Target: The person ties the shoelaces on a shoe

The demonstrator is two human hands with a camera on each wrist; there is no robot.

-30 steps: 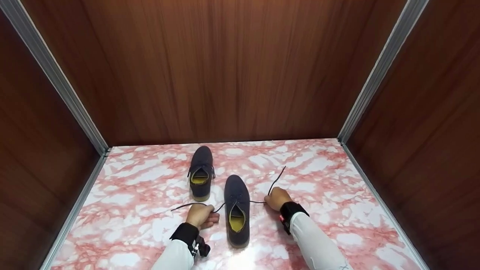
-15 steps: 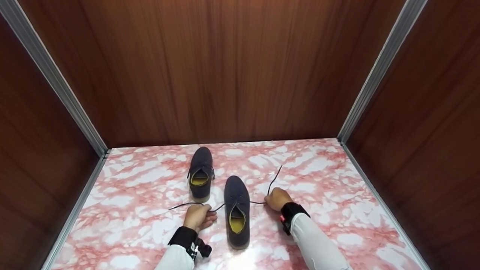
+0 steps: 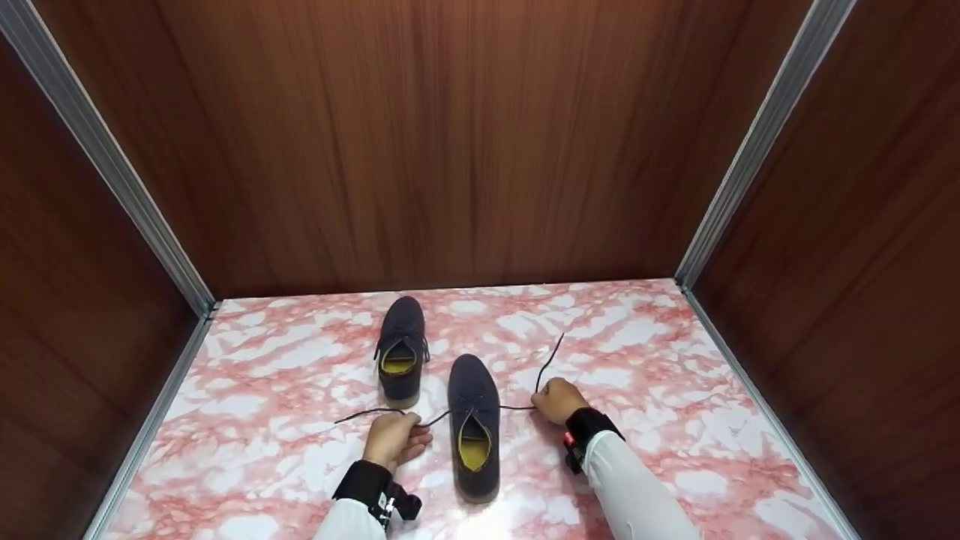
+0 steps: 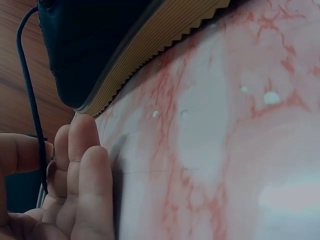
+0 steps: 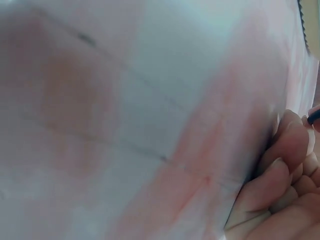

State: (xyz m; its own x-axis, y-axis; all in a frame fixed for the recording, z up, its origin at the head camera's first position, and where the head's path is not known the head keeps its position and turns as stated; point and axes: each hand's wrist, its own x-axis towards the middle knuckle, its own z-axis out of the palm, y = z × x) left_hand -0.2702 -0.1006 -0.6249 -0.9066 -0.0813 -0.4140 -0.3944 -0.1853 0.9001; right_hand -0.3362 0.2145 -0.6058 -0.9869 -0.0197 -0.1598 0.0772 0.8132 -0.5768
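A dark navy shoe (image 3: 472, 382) with a yellow lining stands in the middle of the table, toe pointing away. Its dark laces stretch out to both sides. On the left, my left hand (image 3: 391, 438) pinches one lace (image 4: 30, 85) between thumb and index finger, and the loose end trails further left. My right hand (image 3: 559, 400) pinches the other lace (image 3: 517, 407), whose free end (image 3: 551, 354) sticks up and away. The left wrist view shows the shoe's ribbed tan sole (image 4: 145, 45) just beyond the fingers. In the right wrist view the curled fingers (image 5: 295, 140) lie close over the table.
A matching shoe (image 3: 402, 345) with its lace tied stands behind and to the left, near my left hand. The table (image 3: 675, 420) has a red and white marbled top. Brown wood-look panels (image 3: 450, 150) with grey metal corner strips enclose it at the back and both sides.
My left hand has drifted slightly left along with its lace. The right hand stays nearly in place, still holding its lace. The shoes keep their places.
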